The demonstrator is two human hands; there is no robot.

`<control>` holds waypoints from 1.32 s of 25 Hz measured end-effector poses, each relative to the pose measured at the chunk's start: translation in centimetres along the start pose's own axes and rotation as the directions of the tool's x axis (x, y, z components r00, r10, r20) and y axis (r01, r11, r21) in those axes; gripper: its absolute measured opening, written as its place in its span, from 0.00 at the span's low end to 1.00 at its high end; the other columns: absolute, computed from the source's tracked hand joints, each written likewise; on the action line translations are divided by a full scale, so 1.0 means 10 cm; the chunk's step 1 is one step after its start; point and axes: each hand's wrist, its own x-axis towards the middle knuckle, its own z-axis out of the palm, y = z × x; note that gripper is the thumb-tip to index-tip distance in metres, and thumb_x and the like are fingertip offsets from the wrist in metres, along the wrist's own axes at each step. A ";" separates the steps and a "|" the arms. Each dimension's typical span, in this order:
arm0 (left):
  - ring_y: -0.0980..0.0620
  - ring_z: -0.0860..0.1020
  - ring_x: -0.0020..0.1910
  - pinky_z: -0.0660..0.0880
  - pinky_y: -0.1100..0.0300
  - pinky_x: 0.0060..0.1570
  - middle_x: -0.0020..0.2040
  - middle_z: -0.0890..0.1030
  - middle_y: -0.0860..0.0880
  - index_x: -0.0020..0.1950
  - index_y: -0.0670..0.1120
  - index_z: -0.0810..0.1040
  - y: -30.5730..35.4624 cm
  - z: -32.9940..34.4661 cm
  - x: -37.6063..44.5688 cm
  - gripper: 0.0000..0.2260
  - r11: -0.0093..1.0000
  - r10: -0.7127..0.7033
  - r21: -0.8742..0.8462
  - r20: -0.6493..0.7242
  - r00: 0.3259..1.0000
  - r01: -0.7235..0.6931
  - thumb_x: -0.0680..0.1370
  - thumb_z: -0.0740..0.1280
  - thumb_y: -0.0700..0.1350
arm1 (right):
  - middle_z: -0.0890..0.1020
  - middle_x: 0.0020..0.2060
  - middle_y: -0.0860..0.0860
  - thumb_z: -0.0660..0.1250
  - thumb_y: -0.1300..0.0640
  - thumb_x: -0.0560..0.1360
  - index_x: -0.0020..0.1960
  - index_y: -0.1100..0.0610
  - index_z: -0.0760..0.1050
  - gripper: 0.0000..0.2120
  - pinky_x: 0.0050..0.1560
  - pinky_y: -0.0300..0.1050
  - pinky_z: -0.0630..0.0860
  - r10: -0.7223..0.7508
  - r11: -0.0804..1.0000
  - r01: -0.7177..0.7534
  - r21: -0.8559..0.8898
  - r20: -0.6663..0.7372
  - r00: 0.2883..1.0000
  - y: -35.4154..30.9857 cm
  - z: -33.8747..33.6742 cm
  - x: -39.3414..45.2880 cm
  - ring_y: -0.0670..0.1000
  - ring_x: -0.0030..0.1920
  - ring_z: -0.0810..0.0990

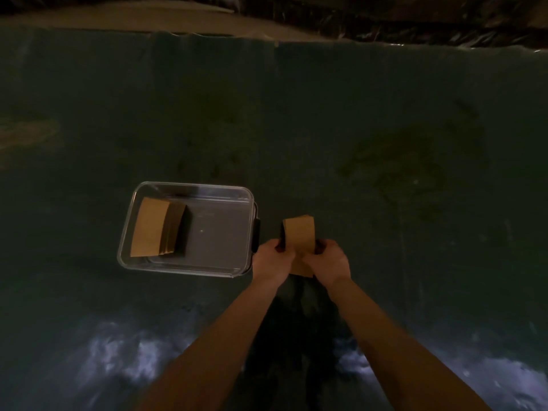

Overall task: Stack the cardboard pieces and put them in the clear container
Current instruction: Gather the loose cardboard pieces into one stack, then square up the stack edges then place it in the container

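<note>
A clear rectangular container (189,268) sits on the dark surface left of centre. Inside it, against the left wall, leans a stack of brown cardboard pieces (149,226). Just right of the container, both hands hold a second stack of cardboard pieces (299,234). My left hand (271,259) grips the stack's left side and my right hand (327,262) grips its right side. The stack's lower part is hidden behind my fingers, with a corner showing below them.
The work surface is a dark green mat (355,129) in dim light. A tan board (148,22) runs along the far edge, with dark crumpled plastic (415,22) behind it. A black latch (256,234) sticks out on the container's right end.
</note>
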 end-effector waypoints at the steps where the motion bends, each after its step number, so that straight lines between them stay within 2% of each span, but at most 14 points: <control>1: 0.50 0.78 0.46 0.73 0.57 0.44 0.44 0.80 0.50 0.51 0.46 0.80 0.00 -0.01 0.01 0.07 0.999 -0.023 -0.043 0.020 1.000 0.024 0.77 0.67 0.48 | 0.79 0.60 0.56 0.75 0.50 0.70 0.68 0.60 0.71 0.31 0.53 0.47 0.77 0.032 0.998 -0.033 0.055 0.019 0.999 -0.01 -0.01 0.01 0.56 0.59 0.78; 5: 0.46 0.79 0.55 0.77 0.49 0.59 0.51 0.81 0.46 0.51 0.50 0.79 0.00 -0.07 -0.01 0.04 0.967 -0.129 -0.207 0.112 0.985 0.150 0.77 0.67 0.47 | 0.81 0.50 0.54 0.74 0.58 0.72 0.60 0.62 0.75 0.19 0.38 0.41 0.76 0.147 0.918 -0.217 0.333 0.223 0.964 -0.03 -0.06 -0.08 0.48 0.44 0.78; 8: 0.48 0.80 0.53 0.79 0.56 0.50 0.55 0.82 0.44 0.60 0.44 0.79 -0.03 -0.12 -0.19 0.11 0.913 -0.142 -0.346 0.223 0.964 0.215 0.78 0.66 0.45 | 0.80 0.48 0.52 0.75 0.58 0.71 0.63 0.60 0.74 0.23 0.40 0.44 0.78 0.117 0.885 -0.209 0.416 0.237 0.964 0.02 -0.09 -0.27 0.49 0.46 0.79; 10: 0.49 0.80 0.50 0.78 0.59 0.45 0.53 0.82 0.43 0.57 0.43 0.80 -0.07 -0.13 -0.33 0.09 0.892 -0.099 -0.403 0.267 0.958 0.205 0.79 0.66 0.43 | 0.80 0.49 0.51 0.75 0.57 0.70 0.64 0.57 0.74 0.24 0.47 0.47 0.79 0.059 0.911 -0.132 0.391 0.193 0.979 0.06 -0.11 -0.37 0.51 0.49 0.79; 13: 0.49 0.81 0.52 0.77 0.59 0.47 0.54 0.82 0.43 0.55 0.45 0.79 -0.12 -0.18 -0.64 0.07 0.880 -0.012 -0.458 0.251 0.968 0.129 0.78 0.66 0.42 | 0.81 0.48 0.50 0.76 0.52 0.67 0.61 0.56 0.75 0.24 0.47 0.47 0.79 -0.088 0.970 0.066 0.233 0.088 0.992 0.09 -0.22 -0.65 0.51 0.50 0.80; 16: 0.52 0.78 0.54 0.74 0.60 0.46 0.58 0.79 0.46 0.67 0.49 0.73 -0.17 -0.29 -1.02 0.20 0.900 0.077 -0.436 0.138 0.987 -0.010 0.76 0.71 0.42 | 0.79 0.47 0.48 0.75 0.51 0.68 0.57 0.53 0.75 0.19 0.43 0.42 0.76 -0.251 0.968 0.251 -0.002 -0.019 0.968 0.15 -0.36 -0.95 0.49 0.48 0.78; 18: 0.54 0.77 0.53 0.74 0.62 0.48 0.62 0.75 0.46 0.72 0.51 0.68 -0.27 -0.41 -1.19 0.28 0.917 0.170 -0.372 0.039 0.985 -0.143 0.74 0.74 0.41 | 0.79 0.48 0.48 0.75 0.51 0.68 0.56 0.53 0.75 0.19 0.46 0.45 0.78 -0.345 0.932 0.337 -0.132 -0.046 0.937 0.22 -0.41 -1.13 0.50 0.48 0.79; 20: 0.53 0.76 0.58 0.76 0.59 0.57 0.66 0.72 0.46 0.76 0.50 0.64 -0.39 -0.55 -1.30 0.36 0.924 0.305 -0.235 -0.018 0.952 -0.301 0.71 0.76 0.40 | 0.78 0.49 0.48 0.75 0.50 0.66 0.55 0.52 0.76 0.19 0.48 0.48 0.80 -0.449 0.859 0.422 -0.289 -0.032 0.893 0.26 -0.41 -1.29 0.50 0.49 0.79; 21: 0.52 0.74 0.62 0.75 0.58 0.62 0.68 0.70 0.47 0.77 0.52 0.61 -0.45 -0.63 -1.37 0.40 0.916 0.384 -0.107 -0.034 0.923 -0.386 0.70 0.77 0.41 | 0.77 0.49 0.48 0.75 0.49 0.66 0.54 0.51 0.76 0.19 0.48 0.48 0.80 -0.499 0.808 0.463 -0.364 -0.005 0.867 0.28 -0.38 -1.38 0.49 0.49 0.78; 23: 0.52 0.68 0.67 0.71 0.63 0.64 0.71 0.61 0.51 0.78 0.57 0.56 -0.55 -0.78 -1.54 0.45 0.827 0.532 0.220 -0.007 0.847 -0.517 0.68 0.78 0.43 | 0.76 0.49 0.47 0.76 0.49 0.65 0.55 0.50 0.76 0.20 0.48 0.47 0.79 -0.567 0.710 0.530 -0.463 0.070 0.821 0.32 -0.29 -1.55 0.48 0.50 0.77; 24: 0.50 0.64 0.70 0.71 0.61 0.64 0.73 0.56 0.53 0.77 0.59 0.55 -0.59 -0.84 -1.61 0.46 0.747 0.583 0.373 0.032 0.812 -0.551 0.67 0.78 0.44 | 0.75 0.50 0.47 0.76 0.49 0.65 0.56 0.50 0.75 0.21 0.50 0.47 0.79 -0.585 0.673 0.551 -0.493 0.100 0.805 0.33 -0.24 -1.63 0.48 0.51 0.76; 27: 0.44 0.53 0.75 0.71 0.48 0.67 0.76 0.47 0.53 0.75 0.60 0.57 -0.77 -1.02 -1.71 0.44 0.571 0.613 0.601 0.140 0.777 -0.559 0.66 0.77 0.47 | 0.75 0.52 0.47 0.75 0.49 0.66 0.57 0.49 0.74 0.22 0.53 0.47 0.78 -0.635 0.574 0.597 -0.561 0.156 0.757 0.33 -0.04 -1.90 0.47 0.53 0.74; 30: 0.45 0.56 0.74 0.70 0.44 0.68 0.75 0.54 0.50 0.70 0.57 0.65 -1.01 -1.22 -1.71 0.34 0.504 0.625 0.650 0.179 0.759 -0.568 0.67 0.75 0.49 | 0.74 0.54 0.47 0.73 0.50 0.67 0.60 0.49 0.74 0.22 0.55 0.48 0.77 -0.668 0.485 0.623 -0.613 0.200 0.717 0.30 0.21 -2.09 0.48 0.55 0.72; 33: 0.48 0.66 0.66 0.73 0.47 0.63 0.66 0.67 0.51 0.63 0.53 0.71 -1.29 -1.53 -1.65 0.27 0.517 0.640 0.617 0.182 0.747 -0.593 0.66 0.73 0.48 | 0.73 0.55 0.47 0.72 0.52 0.67 0.60 0.50 0.73 0.22 0.55 0.46 0.76 -0.656 0.480 0.620 -0.621 0.216 0.723 0.25 0.61 -2.23 0.48 0.56 0.71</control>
